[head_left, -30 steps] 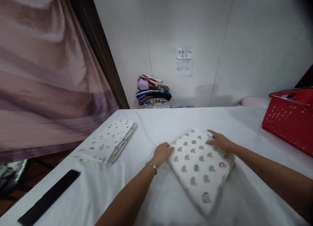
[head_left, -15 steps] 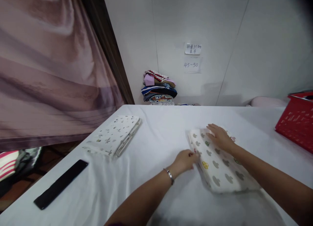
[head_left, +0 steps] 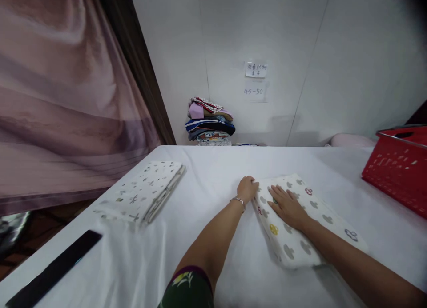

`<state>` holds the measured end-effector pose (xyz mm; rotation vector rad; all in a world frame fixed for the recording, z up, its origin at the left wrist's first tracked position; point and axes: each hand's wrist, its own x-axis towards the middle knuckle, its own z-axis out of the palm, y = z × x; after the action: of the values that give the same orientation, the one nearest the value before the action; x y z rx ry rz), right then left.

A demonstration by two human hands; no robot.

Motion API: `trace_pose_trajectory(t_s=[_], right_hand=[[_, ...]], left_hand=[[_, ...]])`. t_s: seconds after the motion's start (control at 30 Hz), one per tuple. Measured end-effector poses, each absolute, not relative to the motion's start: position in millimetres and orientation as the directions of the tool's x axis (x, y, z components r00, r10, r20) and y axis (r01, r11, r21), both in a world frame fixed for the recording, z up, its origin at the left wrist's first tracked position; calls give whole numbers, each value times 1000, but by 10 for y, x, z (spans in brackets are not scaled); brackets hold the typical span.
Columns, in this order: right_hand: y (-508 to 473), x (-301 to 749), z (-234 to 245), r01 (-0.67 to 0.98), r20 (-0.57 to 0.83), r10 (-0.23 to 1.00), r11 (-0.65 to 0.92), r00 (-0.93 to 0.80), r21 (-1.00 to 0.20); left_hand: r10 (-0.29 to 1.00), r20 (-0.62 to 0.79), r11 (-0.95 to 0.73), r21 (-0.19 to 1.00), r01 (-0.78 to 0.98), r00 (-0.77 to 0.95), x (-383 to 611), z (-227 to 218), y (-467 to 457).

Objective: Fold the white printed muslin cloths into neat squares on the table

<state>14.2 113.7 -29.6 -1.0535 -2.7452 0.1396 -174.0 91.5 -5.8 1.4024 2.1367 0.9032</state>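
Observation:
On the white-covered table lies a folded white cloth (head_left: 313, 210) printed with grey, red and yellow mouse-head shapes. My left hand (head_left: 247, 190), with a silver bracelet at the wrist, pinches the cloth's far left corner. Flat on top of the same cloth rests my right hand (head_left: 288, 206), its fingers stretched out and a little apart. Further left is another folded white cloth (head_left: 150, 188) with small dark prints, apart from both hands.
A long black flat strip (head_left: 55, 268) lies at the table's left edge. A red basket (head_left: 396, 170) stands at the right. Behind the table is a pile of folded fabrics (head_left: 210, 123) by the wall. A pinkish curtain (head_left: 66, 99) hangs at left.
My left hand has moved from the cloth's left side up to its far left corner and gripped it. My right hand has shifted nearer and now lies flat. The view has turned slightly right.

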Motion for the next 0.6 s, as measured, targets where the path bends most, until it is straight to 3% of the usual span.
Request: trace_pose_trajectory(t_s=[0.23,0.33,0.47,0.6], right_hand=[[1344,234,-197,626,138,689,710,-711,-323],[1687,434,-105,730,246,809,587,-534,-349],[2080,644,-40,877,80,968,250,-239,-411],[2269,624,-41,896,4,980,185,-201,-403]], left_hand=[[913,-5,312,652,691,-407,-1761,-137,960],[922,-8,301,642,705,-386,-1767,-140,963],[925,-13,297,643,706,-379,-1775,-127,958],[926,-23,299,654,695,-377,-1788,-110,946]])
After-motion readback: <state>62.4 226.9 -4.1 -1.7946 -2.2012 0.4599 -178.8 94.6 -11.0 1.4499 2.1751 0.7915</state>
